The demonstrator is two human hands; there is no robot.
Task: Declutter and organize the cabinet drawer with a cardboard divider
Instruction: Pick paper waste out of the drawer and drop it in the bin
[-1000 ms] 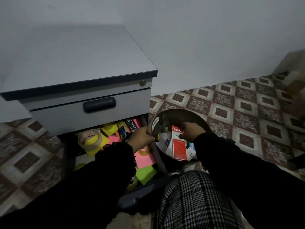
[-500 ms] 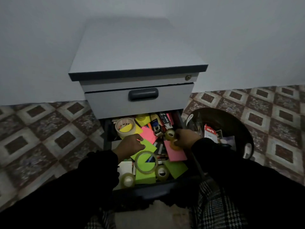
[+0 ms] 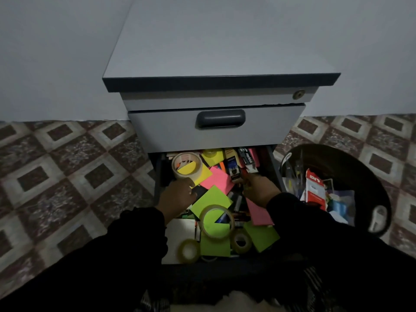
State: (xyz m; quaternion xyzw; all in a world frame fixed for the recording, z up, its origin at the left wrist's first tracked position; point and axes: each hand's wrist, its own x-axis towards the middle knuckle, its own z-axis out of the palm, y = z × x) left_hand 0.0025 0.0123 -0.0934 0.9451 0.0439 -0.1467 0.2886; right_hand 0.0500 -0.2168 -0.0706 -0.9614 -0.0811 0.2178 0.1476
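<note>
Both hands curled inside cluttered drawer (image 3: 276, 167), left hand (image 3: 177, 194), right hand (image 3: 261, 190), holds unclear

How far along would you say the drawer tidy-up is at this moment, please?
Early. Some items already sit in the black bin. Both the left hand and right hand are among the clutter in the open drawer. Tape rolls and sticky notes lie jumbled; no cardboard divider shows.
</note>
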